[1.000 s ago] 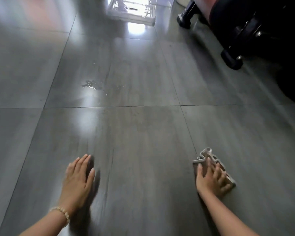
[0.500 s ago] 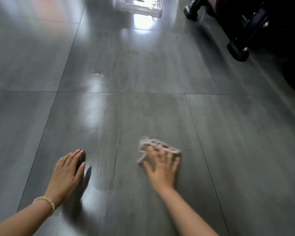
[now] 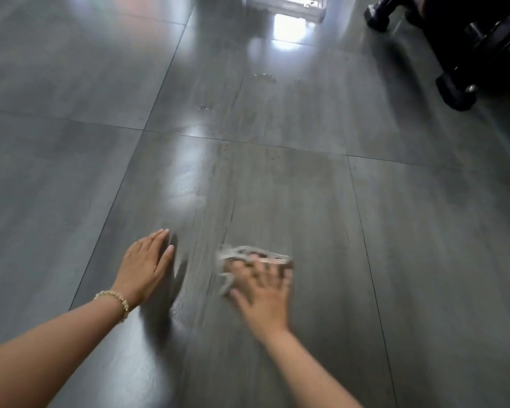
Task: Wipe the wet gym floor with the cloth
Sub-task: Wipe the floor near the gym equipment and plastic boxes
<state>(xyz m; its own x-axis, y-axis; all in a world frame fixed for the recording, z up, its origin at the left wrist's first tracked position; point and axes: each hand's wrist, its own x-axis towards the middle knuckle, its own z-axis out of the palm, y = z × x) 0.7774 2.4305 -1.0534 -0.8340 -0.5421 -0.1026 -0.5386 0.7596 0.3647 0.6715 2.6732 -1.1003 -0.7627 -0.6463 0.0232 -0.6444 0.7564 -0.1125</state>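
A crumpled pale cloth (image 3: pixel 249 253) lies on the grey tiled floor (image 3: pixel 277 187), pinned under my right hand (image 3: pixel 261 285), whose spread fingers press down on it; hand and cloth are motion-blurred. My left hand (image 3: pixel 146 265) rests flat on the floor to the cloth's left, fingers together, a bead bracelet on its wrist, holding nothing. Small patches of water (image 3: pixel 208 106) shine on the tile farther ahead, with more drops (image 3: pixel 265 77) beyond them.
Black wheeled gym equipment (image 3: pixel 465 81) stands at the upper right. A white framed object (image 3: pixel 286 7) sits at the top centre beside a bright reflection. Tile seams cross the floor ahead of my hands.
My right hand has swept the cloth leftward from the right side to near my left hand. The view has shifted, so the water patches sit farther up and to the right.
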